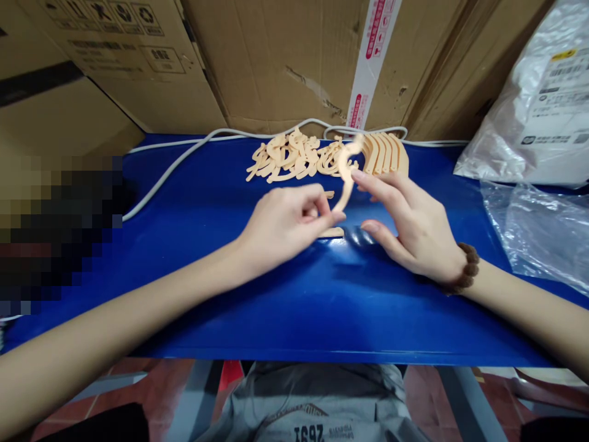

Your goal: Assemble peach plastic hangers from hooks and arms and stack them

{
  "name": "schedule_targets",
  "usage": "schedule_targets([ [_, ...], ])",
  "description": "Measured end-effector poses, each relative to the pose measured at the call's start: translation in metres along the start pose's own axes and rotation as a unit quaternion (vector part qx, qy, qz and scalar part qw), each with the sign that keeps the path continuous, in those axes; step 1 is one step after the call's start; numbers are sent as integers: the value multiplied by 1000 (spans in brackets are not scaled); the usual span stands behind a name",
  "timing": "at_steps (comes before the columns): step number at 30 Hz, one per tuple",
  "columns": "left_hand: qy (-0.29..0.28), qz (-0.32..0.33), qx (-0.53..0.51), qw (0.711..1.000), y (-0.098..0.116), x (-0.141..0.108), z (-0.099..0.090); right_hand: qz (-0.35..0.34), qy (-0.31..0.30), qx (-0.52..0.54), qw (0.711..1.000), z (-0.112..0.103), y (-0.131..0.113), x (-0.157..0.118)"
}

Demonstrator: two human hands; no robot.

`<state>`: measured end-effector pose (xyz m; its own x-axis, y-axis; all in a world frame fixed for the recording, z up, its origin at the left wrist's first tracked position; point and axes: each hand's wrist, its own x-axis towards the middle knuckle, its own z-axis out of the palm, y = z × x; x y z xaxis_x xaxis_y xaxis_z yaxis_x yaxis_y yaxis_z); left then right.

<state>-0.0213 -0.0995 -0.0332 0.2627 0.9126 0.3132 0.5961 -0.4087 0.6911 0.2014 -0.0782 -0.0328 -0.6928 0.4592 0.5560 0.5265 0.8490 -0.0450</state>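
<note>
One slim, pale, S-curved wooden piece (pixel 344 164) tilts above the blue desk (pixel 285 319), its upper end blurred. My left hand (pixel 288 215) pinches its lower end; my right hand (pixel 414 224) spreads loosely open beside it, whether touching I cannot tell.

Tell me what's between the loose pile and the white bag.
In the head view: the neat row of curved pieces, then blue tabletop, a white cable behind; the held piece shows in front.
</note>
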Motion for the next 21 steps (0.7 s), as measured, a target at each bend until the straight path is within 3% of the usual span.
schedule_targets([
  [3,-29,87,58,994,7,-14,11,4,17,-32,999,-2,-2,1],
  [7,-41,119,60,990,12,-22,21,-43,23,-36,998,-3,-7,2],
  [10,-50,159,51,985,14,-25,23,-39,28,-11,999,-4,-12,3],
  [15,-79,198,71,974,8,-21,7,19,55,58,997,-3,-9,2],
  [18,-56,180,132,973,-6,-11,-8,55,55,70,995,1,-3,0],
  [21,-67,144,179,971,-25,2,-20,63,36,51,996,4,3,-2],
])
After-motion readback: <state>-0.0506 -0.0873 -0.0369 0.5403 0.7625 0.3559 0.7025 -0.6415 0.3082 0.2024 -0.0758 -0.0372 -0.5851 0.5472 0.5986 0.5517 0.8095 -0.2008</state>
